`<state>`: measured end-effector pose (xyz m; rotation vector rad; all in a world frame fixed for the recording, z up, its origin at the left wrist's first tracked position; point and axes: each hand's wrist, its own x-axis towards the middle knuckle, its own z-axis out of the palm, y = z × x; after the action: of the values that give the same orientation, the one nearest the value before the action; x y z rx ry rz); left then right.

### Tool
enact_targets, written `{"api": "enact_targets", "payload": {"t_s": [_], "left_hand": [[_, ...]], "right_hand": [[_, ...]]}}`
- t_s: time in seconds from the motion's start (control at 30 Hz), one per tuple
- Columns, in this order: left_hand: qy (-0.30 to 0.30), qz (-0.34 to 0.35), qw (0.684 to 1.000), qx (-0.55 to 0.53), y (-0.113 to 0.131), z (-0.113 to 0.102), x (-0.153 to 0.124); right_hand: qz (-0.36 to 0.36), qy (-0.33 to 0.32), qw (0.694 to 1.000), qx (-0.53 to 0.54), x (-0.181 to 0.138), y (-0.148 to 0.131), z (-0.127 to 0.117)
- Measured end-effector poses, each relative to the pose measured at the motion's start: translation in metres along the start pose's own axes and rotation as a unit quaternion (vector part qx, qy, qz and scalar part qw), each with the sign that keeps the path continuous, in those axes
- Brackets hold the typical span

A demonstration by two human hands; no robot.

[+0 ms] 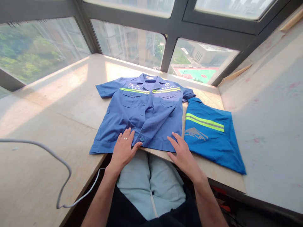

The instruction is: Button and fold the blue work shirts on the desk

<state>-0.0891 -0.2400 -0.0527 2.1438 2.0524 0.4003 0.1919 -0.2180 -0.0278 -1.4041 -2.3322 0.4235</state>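
A blue short-sleeved work shirt (151,116) lies front side up, collar toward the window, with a yellow-green reflective stripe across the chest. Both sleeves are spread out, and creases run across its lower front. My left hand (124,146) rests flat on the lower hem, left of the bottom button, fingers spread. On the right part of the hem, my right hand (181,149) touches the cloth with its fingers apart. Beside the shirt on the right lies a folded brighter blue garment (210,135) with a reflective stripe and a grey logo.
The shirt lies on a pale stone-look sill (71,113) whose front edge is just before my legs. A white cable (63,164) crosses the left side and hangs over the edge. Windows (127,41) rise behind; a patterned wall (267,126) bounds the right.
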Motion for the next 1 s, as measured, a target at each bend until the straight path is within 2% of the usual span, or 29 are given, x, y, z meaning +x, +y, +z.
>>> {"api": "enact_targets", "payload": {"t_s": [0.13,0.23,0.4,0.47,0.5,0.57,0.7,0.77,0.83,0.9,1.0], "left_hand": [[-0.01,0.003,1.0,-0.004,-0.014,0.0,0.002],[-0.027,0.011,1.0,-0.008,-0.019,0.0,0.004],[-0.045,0.034,0.998,0.014,-0.025,-0.006,0.003],[-0.062,0.046,0.997,0.03,-0.027,-0.013,0.001],[-0.07,0.05,0.995,0.041,-0.027,-0.016,0.0],[-0.082,0.05,0.993,0.065,-0.026,-0.023,-0.004],[-0.091,0.026,0.989,0.113,-0.023,-0.031,-0.015],[-0.102,0.011,0.987,0.124,-0.023,-0.032,-0.021],[-0.121,0.004,0.986,0.115,-0.024,-0.034,-0.027],[-0.13,0.011,0.988,0.084,-0.022,-0.039,-0.03],[-0.106,0.046,0.993,0.012,-0.013,-0.052,-0.025]], "right_hand": [[-0.003,0.014,0.999,-0.034,0.003,0.004,0.003],[-0.041,0.059,0.997,-0.004,0.008,0.002,-0.004],[-0.109,0.231,0.966,0.043,0.003,0.002,-0.048],[-0.122,0.257,0.958,0.039,-0.005,0.004,-0.067],[-0.124,0.25,0.96,0.036,-0.009,0.007,-0.074],[-0.125,0.195,0.972,0.027,-0.017,0.013,-0.079],[-0.14,-0.001,0.99,0.014,-0.03,0.029,-0.067],[-0.142,-0.066,0.987,0.017,-0.032,0.033,-0.061],[-0.14,-0.083,0.986,0.028,-0.03,0.032,-0.06],[-0.136,-0.071,0.988,0.03,-0.024,0.026,-0.065],[-0.137,-0.054,0.989,0.019,-0.01,0.014,-0.077]]}}
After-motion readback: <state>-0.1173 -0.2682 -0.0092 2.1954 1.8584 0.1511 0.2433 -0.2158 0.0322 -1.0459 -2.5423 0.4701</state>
